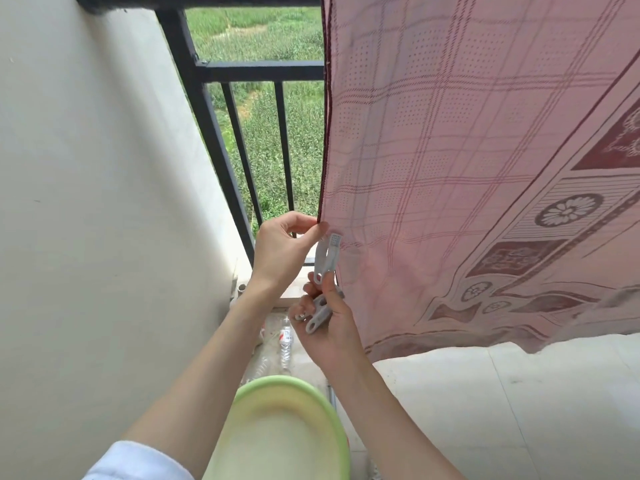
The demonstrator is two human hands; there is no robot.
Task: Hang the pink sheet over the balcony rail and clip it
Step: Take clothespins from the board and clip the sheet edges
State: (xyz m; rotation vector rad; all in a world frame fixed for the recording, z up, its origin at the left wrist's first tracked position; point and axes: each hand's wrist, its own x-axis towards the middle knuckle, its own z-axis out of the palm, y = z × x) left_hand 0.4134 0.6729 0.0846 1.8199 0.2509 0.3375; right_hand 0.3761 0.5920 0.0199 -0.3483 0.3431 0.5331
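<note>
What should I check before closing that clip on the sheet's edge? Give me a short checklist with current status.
1. Pink sheet draped over the rail: ok, it hangs flat.
2. Left hand pinches the sheet's edge: ok.
3. White clip raised to the edge, held by the right hand: ok.
4. Clip mouth actually around cloth: cannot tell.
5. Spare clips secure in the right hand: ok, held against the palm.
6. A bar behind the edge to clip onto: cannot tell, the cloth hides it.

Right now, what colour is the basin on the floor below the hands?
Light green rim with a pale yellowish inside: the basin, seen in the head view.
</note>
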